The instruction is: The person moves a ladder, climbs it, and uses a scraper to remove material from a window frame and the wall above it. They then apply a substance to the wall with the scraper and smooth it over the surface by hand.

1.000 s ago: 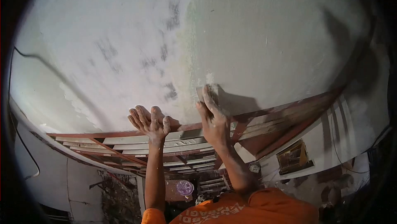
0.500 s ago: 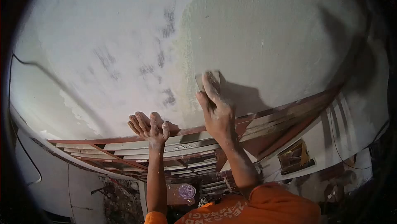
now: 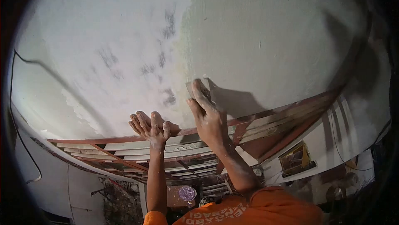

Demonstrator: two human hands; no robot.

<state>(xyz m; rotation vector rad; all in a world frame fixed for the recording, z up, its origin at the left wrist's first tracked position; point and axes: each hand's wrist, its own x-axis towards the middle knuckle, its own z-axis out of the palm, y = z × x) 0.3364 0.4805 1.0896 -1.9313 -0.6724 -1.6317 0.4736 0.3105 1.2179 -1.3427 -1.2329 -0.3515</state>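
while the left hand (image 3: 151, 127) braces flat, fingers (image 3: 141, 120) spread, on the ceiling (image 3: 270, 38), the right hand (image 3: 208, 119) pins a small sanding pad (image 3: 195, 88) against it under straightened fingers. the pad sits where a whiter, grey-smudged area meets a greener one; judging by the smudges, much smoothing seems left.

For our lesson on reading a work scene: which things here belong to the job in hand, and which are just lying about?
In the job: right hand pressing a flat pad on the plastered surface; left hand spread flat on it nearby.
Lying about: purple round thing below; dark cable at left; red-brown slatted frame.
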